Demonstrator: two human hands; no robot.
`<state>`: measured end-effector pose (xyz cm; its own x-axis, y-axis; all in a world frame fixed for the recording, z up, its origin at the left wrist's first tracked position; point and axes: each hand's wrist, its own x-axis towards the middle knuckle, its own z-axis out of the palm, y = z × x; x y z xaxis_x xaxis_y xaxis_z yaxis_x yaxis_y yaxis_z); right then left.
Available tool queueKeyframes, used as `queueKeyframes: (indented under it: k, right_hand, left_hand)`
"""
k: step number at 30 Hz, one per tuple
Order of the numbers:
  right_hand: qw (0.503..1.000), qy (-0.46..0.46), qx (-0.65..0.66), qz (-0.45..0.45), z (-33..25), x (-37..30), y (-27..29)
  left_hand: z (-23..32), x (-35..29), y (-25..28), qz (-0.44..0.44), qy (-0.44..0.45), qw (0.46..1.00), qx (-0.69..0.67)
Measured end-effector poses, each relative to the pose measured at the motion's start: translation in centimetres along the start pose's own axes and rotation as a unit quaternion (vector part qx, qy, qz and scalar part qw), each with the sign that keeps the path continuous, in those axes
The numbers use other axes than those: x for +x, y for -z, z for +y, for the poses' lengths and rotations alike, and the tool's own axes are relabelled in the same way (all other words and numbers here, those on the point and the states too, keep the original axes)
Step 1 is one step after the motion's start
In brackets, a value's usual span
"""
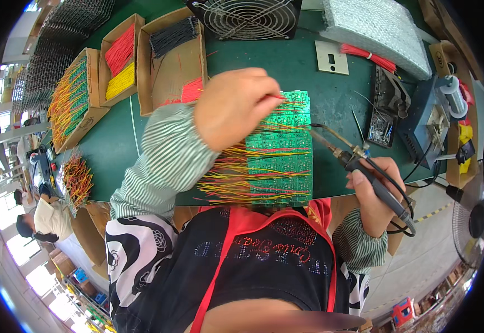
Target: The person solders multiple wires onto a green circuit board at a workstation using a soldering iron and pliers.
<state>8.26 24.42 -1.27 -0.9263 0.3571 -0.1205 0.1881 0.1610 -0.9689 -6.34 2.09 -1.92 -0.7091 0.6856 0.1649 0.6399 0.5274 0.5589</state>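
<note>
A panel of green circuit boards (pixel 286 162) lies on the bench before me, with rows of red and yellow wires (pixel 225 176) reaching out from its left side. Above the panel's far end is my left hand (pixel 233 105), its thumb and finger pinched on a thin red wire (pixel 279 97). My right hand (pixel 379 186) is wrapped round a soldering iron (pixel 372 180) with a feed tube along it. The iron's tip points left, close to the right edge of the boards; whether it touches them I cannot tell.
At the far left stand cardboard boxes of red, yellow and black wires (pixel 172 38) and a box of wired boards (pixel 72 100). A metal fan grille (pixel 247 16) is at the back. Bubble wrap (pixel 372 30), a parts tray (pixel 383 119) and a soldering station (pixel 422 122) occupy the right.
</note>
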Motion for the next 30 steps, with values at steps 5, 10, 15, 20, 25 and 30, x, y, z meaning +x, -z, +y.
queueKeyframes:
  k: [5, 10, 15, 20, 25, 30]
  right_hand:
    - [0.998, 0.028, -0.011, -0.055, 0.2, -1.0, -1.1]
    - [0.993, 0.054, -0.021, -0.107, -0.2, -0.7, -3.0]
    - [0.992, 0.047, 0.002, -0.116, 0.1, -0.7, -4.0]
    - [0.992, 0.031, 0.007, -0.122, 0.5, -0.6, -4.5]
    - [0.991, 0.015, 0.010, -0.131, 0.4, -0.3, -4.5]
    - [0.992, 0.021, 0.013, -0.125, 0.2, -0.3, -3.9]
  left_hand:
    - [1.0, -4.0, 1.7, -0.035, 0.084, 0.995, -0.038]
    - [-0.3, -6.0, 0.9, -0.086, 0.110, 0.989, -0.055]
    - [-0.7, -6.2, 0.8, -0.089, 0.122, 0.986, -0.069]
    - [-0.9, -6.2, 0.8, -0.099, 0.120, 0.986, -0.063]
    - [-1.1, -6.2, 0.7, -0.094, 0.119, 0.986, -0.069]
    - [-0.9, -6.1, 0.9, -0.103, 0.123, 0.985, -0.067]
